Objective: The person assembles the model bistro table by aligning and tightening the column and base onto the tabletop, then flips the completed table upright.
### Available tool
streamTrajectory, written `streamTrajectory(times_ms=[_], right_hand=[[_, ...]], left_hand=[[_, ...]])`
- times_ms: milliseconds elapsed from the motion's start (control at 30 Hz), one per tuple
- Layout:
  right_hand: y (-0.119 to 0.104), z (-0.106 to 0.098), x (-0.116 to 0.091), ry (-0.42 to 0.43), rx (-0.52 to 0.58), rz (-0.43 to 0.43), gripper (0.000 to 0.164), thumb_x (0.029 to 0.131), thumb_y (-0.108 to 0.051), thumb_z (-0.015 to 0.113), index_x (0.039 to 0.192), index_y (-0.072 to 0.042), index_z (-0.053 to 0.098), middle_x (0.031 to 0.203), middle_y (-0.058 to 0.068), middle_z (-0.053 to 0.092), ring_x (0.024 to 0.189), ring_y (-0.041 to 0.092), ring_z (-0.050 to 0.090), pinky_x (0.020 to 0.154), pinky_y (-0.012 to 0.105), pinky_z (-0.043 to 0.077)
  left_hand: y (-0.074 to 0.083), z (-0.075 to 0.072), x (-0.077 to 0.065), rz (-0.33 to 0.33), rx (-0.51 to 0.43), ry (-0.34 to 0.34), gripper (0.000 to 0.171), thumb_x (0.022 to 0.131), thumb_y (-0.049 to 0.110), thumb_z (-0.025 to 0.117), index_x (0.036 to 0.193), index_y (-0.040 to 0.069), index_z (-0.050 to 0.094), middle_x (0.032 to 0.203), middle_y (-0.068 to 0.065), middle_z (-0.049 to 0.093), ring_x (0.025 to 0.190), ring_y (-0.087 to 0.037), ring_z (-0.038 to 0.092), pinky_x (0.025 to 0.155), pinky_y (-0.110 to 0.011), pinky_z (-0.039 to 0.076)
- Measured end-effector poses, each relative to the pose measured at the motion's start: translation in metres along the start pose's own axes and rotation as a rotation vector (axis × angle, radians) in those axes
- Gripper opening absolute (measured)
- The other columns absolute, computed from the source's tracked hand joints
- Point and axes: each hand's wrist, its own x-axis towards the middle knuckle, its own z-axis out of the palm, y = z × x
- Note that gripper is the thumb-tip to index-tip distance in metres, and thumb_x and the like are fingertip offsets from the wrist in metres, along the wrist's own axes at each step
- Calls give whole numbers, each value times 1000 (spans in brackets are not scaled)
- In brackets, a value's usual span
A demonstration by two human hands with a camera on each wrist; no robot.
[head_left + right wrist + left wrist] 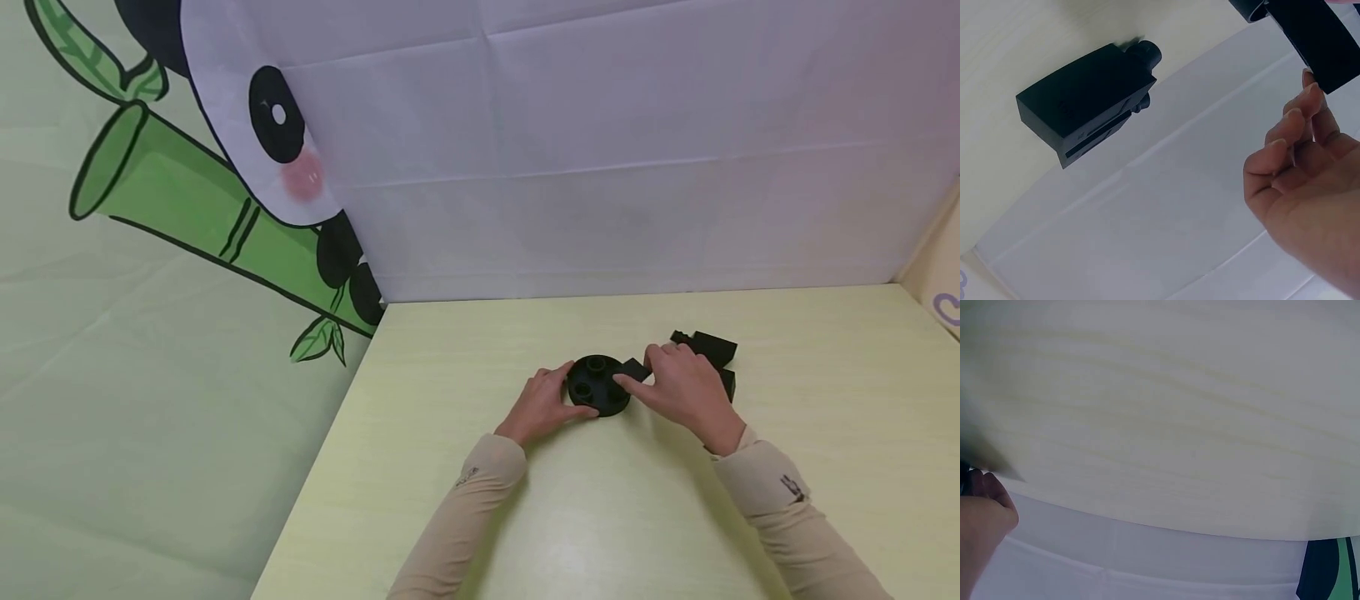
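Note:
A round black disc [604, 390] with several ringed holes is on the table. My left hand [542, 407] grips its left edge, fingers at the far side and thumb at the near side. With my right hand [688, 393] I pinch a small black block [636, 369] against the disc's right side. The right wrist view shows this block [1316, 44] as a flat rectangular piece beside a short black tube, with fingertips at its lower end. In the left wrist view only part of the left hand [988, 515] appears, and the disc is mostly out of frame.
Just beyond the right hand lie a black block [714, 348] and another black piece [727, 383], partly hidden by that hand. A black block with round knobs [1085, 97] appears in the right wrist view. The pale table [450, 500] meets a white cloth backdrop [600, 225].

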Motion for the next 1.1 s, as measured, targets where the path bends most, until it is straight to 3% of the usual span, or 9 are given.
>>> streamTrajectory(times_ms=[167,400,467,567,633,700,833,967,1100], right_hand=[[-1,1,0,23,-14,4,48,90,-48,74,83,-1,64,71,5,58,68,29,56,59,43,45],[-6,1,0,4,4,-3,50,93,-49,73,70,-8,55,60,-1,46,59,23,47,52,36,37],[-6,0,-1,-2,5,6,52,93,-53,72,76,-5,61,61,0,50,63,26,52,55,39,40],[-5,-3,-2,-35,26,11,54,94,-52,70,101,2,69,73,4,60,78,32,59,67,47,46],[-3,-5,-1,-63,49,-18,54,96,-45,71,117,4,67,82,7,63,84,33,60,75,52,48],[-2,-6,0,-91,65,-58,52,96,-38,72,124,5,65,87,9,63,85,32,59,77,52,49],[-3,-3,1,-70,39,-110,47,95,-36,75,115,6,66,83,7,61,80,30,58,71,49,50],[-6,0,2,-39,12,-94,49,94,-39,75,113,5,66,83,7,62,82,35,60,74,53,50],[-7,0,2,-14,16,-86,42,92,-33,75,111,4,68,82,6,63,80,33,59,73,52,50]], left_hand=[[1,0,1,2,5,1,89,84,56,83,153,11,50,139,-7,63,123,-25,54,108,-40,41],[2,-1,1,-10,8,3,90,84,56,83,154,10,49,139,-8,63,124,-26,54,108,-41,41],[1,0,2,-13,-4,-4,89,84,56,82,154,11,49,138,-7,63,124,-25,54,107,-40,41],[1,1,2,-15,-17,-9,89,84,56,82,154,12,49,138,-6,63,124,-25,54,107,-40,42],[0,1,2,-16,-16,-8,90,85,57,82,155,12,48,139,-6,63,125,-25,54,107,-40,42],[1,1,2,-16,-15,-4,91,85,57,82,155,10,47,140,-7,63,126,-25,53,108,-40,41],[1,-1,2,-18,-19,-2,92,84,56,82,155,9,47,140,-9,62,126,-27,53,109,-41,41],[2,-1,2,-25,-16,-7,92,84,56,83,155,8,47,140,-9,62,126,-26,53,109,-41,41],[2,-1,2,-23,-16,-8,92,84,56,82,155,9,48,140,-9,63,126,-26,53,108,-40,41]])
